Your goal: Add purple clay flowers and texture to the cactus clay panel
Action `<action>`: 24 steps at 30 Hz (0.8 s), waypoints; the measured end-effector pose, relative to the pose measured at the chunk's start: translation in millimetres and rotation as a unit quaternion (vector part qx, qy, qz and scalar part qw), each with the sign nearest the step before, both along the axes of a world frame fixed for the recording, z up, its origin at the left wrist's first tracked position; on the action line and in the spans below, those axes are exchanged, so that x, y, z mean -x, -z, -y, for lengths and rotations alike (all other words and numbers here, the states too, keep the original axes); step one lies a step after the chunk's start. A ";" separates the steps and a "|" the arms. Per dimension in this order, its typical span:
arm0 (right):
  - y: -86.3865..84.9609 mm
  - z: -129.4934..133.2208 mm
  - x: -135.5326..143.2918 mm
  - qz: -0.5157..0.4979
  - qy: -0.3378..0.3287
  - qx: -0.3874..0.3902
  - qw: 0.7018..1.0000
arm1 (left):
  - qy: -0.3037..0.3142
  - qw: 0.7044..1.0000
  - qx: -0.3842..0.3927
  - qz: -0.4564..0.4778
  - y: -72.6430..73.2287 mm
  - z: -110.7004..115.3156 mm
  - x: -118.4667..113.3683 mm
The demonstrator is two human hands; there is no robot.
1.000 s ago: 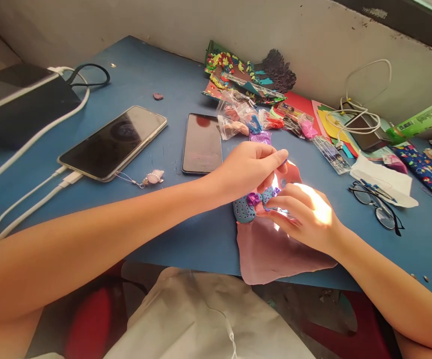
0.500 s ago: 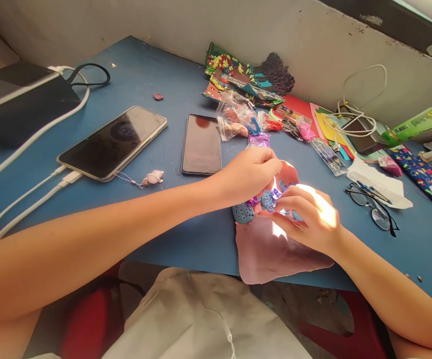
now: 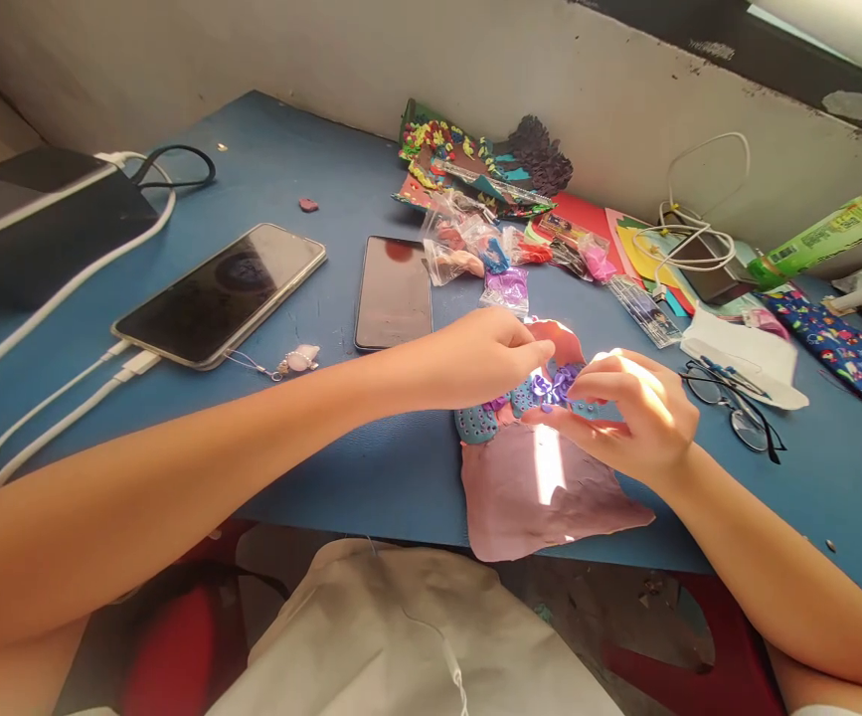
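A clay picture lies at the table's front edge: a pinkish-mauve sheet (image 3: pixel 509 497) with dotted blue clay shapes (image 3: pixel 477 426) and purple clay petals (image 3: pixel 552 384) on its upper part. Over its upper left side is my left hand (image 3: pixel 509 348), closed, thumb pressed to the curled fingers; what they pinch is hidden. My right hand (image 3: pixel 635 413) hovers over the right side of the picture, fingers bent and the thumb stretched left. A small purple clay piece (image 3: pixel 547 408) shows at its thumb tip. Sunlight falls across the sheet and right hand.
Two phones (image 3: pixel 222 293) (image 3: pixel 395 293) and a charm (image 3: pixel 298 359) lie to the left. Behind my hands are bagged clay (image 3: pixel 505 288) and a colourful clay work (image 3: pixel 475 159). Glasses (image 3: pixel 748 428), white paper (image 3: pixel 755 363) and a coiled cable (image 3: pixel 688 244) lie right.
My right hand has turned and lifted a little, its thumb now apart from the index finger with a purple piece showing at its tip. More purple petals are visible. The view has shifted slightly.
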State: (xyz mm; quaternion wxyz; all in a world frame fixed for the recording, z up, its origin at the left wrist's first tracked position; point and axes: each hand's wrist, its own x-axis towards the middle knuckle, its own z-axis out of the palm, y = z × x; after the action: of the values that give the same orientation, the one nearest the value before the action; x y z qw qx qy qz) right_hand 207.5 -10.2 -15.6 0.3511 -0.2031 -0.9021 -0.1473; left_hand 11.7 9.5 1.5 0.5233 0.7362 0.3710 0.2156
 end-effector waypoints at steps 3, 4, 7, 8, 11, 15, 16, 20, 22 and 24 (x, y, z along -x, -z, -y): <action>-1.3 -1.4 -2.2 -0.013 0.004 0.007 1.000 | 0.033 0.997 -0.072 -0.008 -1.6 -1.2 2.4; -1.7 -1.8 -2.8 -0.024 0.005 0.016 1.000 | 0.037 0.994 -0.101 -0.010 -2.2 -1.0 3.0; -1.5 -3.7 -4.0 -0.064 0.026 0.070 0.995 | 0.019 0.982 -0.186 -0.025 -4.8 1.3 4.1; -0.9 -4.7 -4.3 -0.078 0.036 0.093 0.992 | 0.009 0.976 -0.214 -0.025 -5.7 2.2 4.3; 2.3 -8.5 -4.9 -0.124 0.050 0.155 0.979 | -0.011 0.960 -0.281 -0.012 -7.6 3.3 4.8; 4.6 -12.1 -4.6 -0.164 0.068 0.219 0.959 | 0.006 0.950 -0.311 -0.015 -6.1 2.4 5.8; 4.5 -12.4 -4.4 -0.167 0.073 0.228 0.957 | 0.011 0.950 -0.312 -0.018 -5.3 2.3 5.9; 3.6 -12.3 -4.2 -0.163 0.067 0.237 0.955 | 0.037 0.955 -0.294 -0.019 -3.0 3.3 5.6; 3.5 -12.2 -4.4 -0.159 0.061 0.237 0.957 | 0.040 0.955 -0.294 -0.023 -2.9 3.8 5.1; 3.4 -12.3 -4.8 -0.155 0.059 0.234 0.958 | 0.035 0.953 -0.301 -0.027 -2.7 4.0 4.8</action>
State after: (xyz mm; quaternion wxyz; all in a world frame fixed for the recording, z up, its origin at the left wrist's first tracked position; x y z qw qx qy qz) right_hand 212.3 2.1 -19.1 0.4197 -0.3527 -0.8325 0.0808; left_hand 7.0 5.5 4.2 0.2745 0.8776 0.2769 0.2789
